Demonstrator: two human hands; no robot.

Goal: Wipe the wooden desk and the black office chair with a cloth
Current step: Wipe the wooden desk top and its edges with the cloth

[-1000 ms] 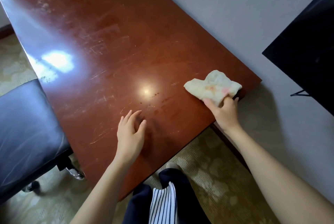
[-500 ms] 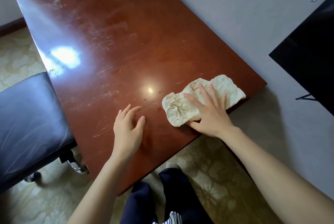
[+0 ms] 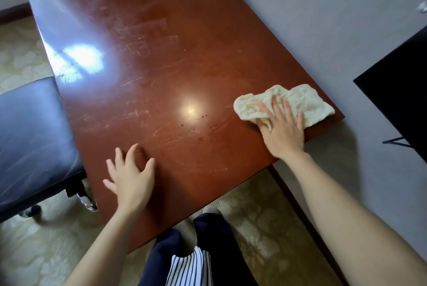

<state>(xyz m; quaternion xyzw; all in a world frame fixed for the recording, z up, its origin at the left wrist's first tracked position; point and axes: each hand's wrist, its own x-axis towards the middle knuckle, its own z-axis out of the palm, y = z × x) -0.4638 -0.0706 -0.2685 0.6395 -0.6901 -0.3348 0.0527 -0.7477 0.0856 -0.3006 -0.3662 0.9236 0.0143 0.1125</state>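
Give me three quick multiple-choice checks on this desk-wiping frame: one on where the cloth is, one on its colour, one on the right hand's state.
1. Where on the desk does the cloth lie?
A) its middle
B) its near right corner
C) its far left edge

2. What colour is the cloth?
A) cream
B) green
C) black

3. How is the right hand?
A) fisted round the cloth
B) lifted clear of the desk
C) pressed flat and open on the cloth

Key:
1 B, it sits at the corner beside the wall.
2 A, it shows pale cream against the red-brown wood.
3 C, the hand lies spread on top of it.
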